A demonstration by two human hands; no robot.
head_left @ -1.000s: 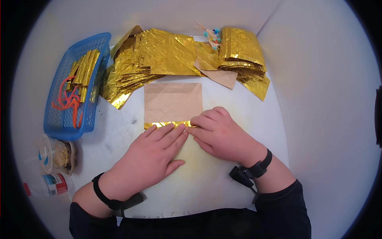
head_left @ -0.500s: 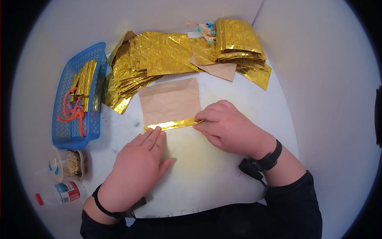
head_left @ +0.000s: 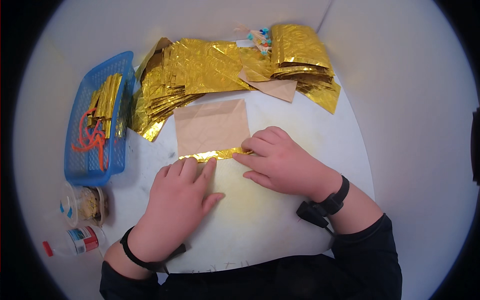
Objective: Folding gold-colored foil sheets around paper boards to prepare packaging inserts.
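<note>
A sheet of gold foil paper lies on the white table with its plain brown side up. Along its near edge a narrow strip is folded over, showing gold. My left hand rests with outstretched fingers on the left and middle of this strip, the index fingertip pressing on the fold. At the strip's right end, my right hand lays its index finger along the edge, other fingers over the corner and the thumb apart below. Neither hand grips anything.
Behind the sheet lie fanned gold papers and a thicker gold stack, with bead-tipped sticks between. At left stands a blue basket holding folded gold strips and orange cord. A lidded plastic cup and a bottle are nearer.
My left index finger has spread and moved right along the fold. My right index finger has slid slightly left, and its thumb has come away from the strip.
</note>
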